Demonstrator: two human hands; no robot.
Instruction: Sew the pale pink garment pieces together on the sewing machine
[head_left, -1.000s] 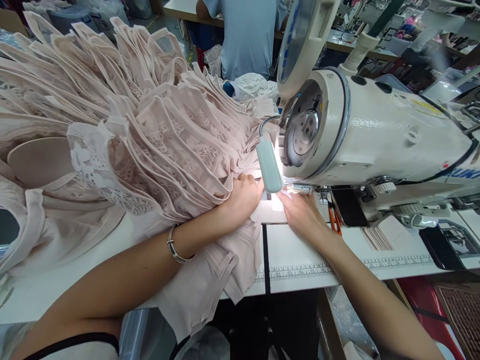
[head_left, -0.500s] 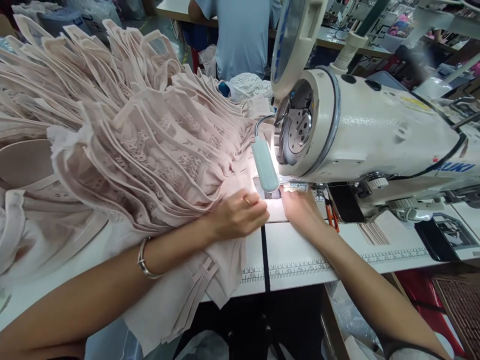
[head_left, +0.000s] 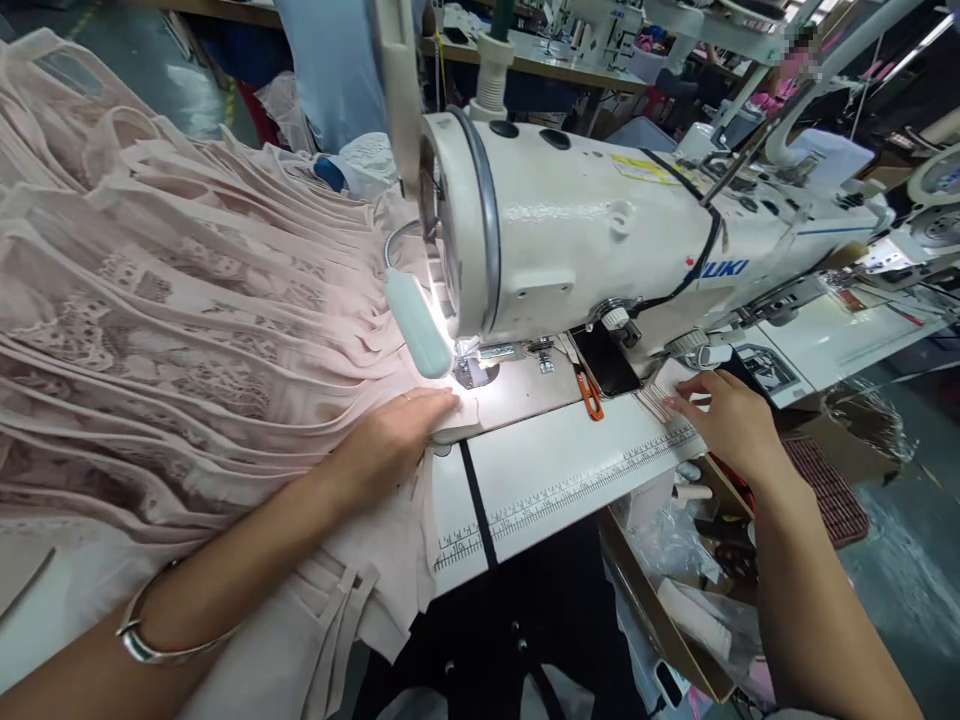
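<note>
My left hand (head_left: 397,435) presses and grips the edge of a pale pink lace garment (head_left: 450,415) just in front of the presser foot of the sewing machine (head_left: 555,230). Its fingers are closed, and the thumb lies under them out of sight. My right hand (head_left: 731,420) is at a small stack of pale labels or strips (head_left: 656,400) on the table, right of the needle. Thumb and forefinger close on the edge of a pale label-like piece (head_left: 671,375); its exact kind is hard to make out. A pale green lamp (head_left: 418,325) lights the needle area.
A large heap of pink lace garments (head_left: 172,290) covers the left side. Orange-handled snips (head_left: 589,395) and a black phone (head_left: 606,362) lie under the machine arm. A ruler tape (head_left: 570,495) runs along the table's front edge. A person in blue (head_left: 330,70) sits beyond.
My right hand has left the needle area and moved right to the stack of labels. My left hand has stayed by the needle with the garment. The view has turned right.
</note>
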